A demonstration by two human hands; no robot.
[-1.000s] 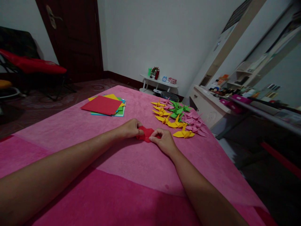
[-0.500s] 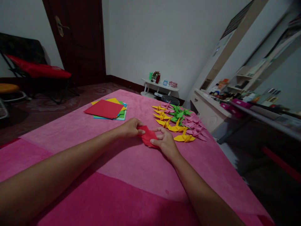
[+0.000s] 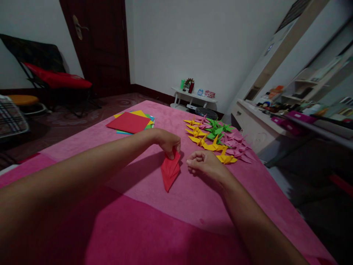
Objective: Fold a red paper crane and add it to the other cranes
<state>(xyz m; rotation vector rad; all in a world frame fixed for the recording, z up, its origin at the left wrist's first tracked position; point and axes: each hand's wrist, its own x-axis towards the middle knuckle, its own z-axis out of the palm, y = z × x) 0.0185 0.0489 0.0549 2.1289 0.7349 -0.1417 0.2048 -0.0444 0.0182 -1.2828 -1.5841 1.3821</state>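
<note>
Left hand [image 3: 168, 141] is raised slightly above the pink cloth [image 3: 165, 206], with thumb and fingertips pinched shut on the upper end of the red folded paper [image 3: 170, 171]. The paper is a long, narrow, creased shape that hangs down from the pinch, its pointed lower tip touching the cloth near the middle of the surface.

Right hand [image 3: 205, 163] rests on the cloth just beside the paper on its right. Its fingers are curled into a loose fist that holds nothing and is apart from the paper.

Beyond the right hand lies a cluster of folded cranes: yellow cranes [image 3: 202, 141], green cranes [image 3: 217, 130] and pink cranes [image 3: 235, 144], packed close together. At far left on the cloth is a flat stack of coloured sheets [image 3: 131, 122], red on top. A white side table [image 3: 193, 96] stands at the wall.
</note>
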